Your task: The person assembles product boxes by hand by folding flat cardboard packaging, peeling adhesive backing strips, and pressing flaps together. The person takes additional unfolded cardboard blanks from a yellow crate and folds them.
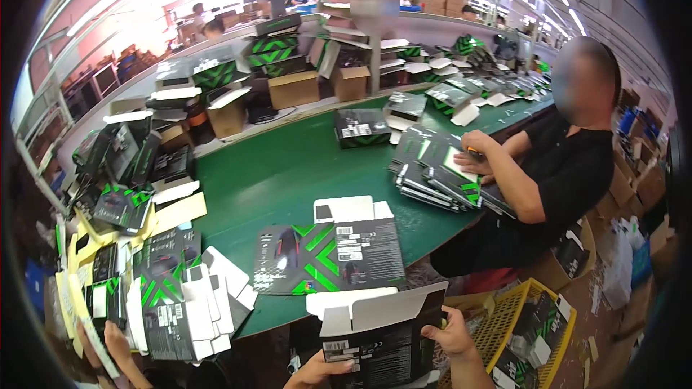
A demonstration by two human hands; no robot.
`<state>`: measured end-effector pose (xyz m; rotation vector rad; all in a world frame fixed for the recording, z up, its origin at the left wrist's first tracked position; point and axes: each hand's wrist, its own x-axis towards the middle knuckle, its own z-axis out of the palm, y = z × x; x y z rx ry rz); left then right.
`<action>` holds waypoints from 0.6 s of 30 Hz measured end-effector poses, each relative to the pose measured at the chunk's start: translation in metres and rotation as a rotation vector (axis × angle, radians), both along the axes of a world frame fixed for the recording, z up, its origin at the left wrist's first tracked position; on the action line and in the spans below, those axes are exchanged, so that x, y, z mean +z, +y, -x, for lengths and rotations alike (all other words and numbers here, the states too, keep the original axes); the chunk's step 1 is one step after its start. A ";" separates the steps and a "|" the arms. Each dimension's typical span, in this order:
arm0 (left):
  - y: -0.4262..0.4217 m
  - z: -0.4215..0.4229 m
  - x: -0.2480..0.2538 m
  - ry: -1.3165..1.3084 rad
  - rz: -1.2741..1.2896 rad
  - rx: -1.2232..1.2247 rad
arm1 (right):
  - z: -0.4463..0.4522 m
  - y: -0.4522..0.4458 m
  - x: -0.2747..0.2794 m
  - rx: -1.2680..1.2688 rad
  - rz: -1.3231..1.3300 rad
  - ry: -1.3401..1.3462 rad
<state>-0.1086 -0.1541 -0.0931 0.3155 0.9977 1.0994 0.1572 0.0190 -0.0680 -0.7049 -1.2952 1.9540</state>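
Close to me at the bottom, a black printed carton (378,349) with white inner flaps standing up is held between both hands. My left hand (321,372) grips its lower left side, thumb lying on the printed face. On its right edge my right hand (451,331) is closed, thumb toward the carton. Just beyond, a flattened black and green carton (328,256) lies on the green table (249,184), printed side up with white flaps spread. The carton's lower end runs out of view.
At the right a co-worker (569,151) handles a stack of flat cartons (432,169). Another person's hand (117,343) shows at lower left beside piled cartons (169,302). A yellow basket (515,310) with cartons stands low right. A closed box (362,128) sits farther back.
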 end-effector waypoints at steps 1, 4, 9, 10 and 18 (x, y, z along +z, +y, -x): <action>0.002 0.005 -0.003 0.008 -0.028 -0.062 | 0.000 0.002 0.001 0.029 0.008 -0.009; 0.005 0.026 -0.028 -0.256 -0.274 -0.150 | 0.005 0.004 0.010 0.099 0.125 -0.086; 0.033 0.014 0.028 0.115 -0.399 0.139 | 0.012 0.006 0.006 0.098 -0.299 -0.311; 0.036 0.008 0.027 0.214 -0.411 0.190 | 0.020 0.003 0.008 0.017 -0.488 -0.364; 0.040 -0.035 0.002 0.913 -0.694 0.396 | 0.011 -0.004 -0.011 -0.056 -0.749 -0.256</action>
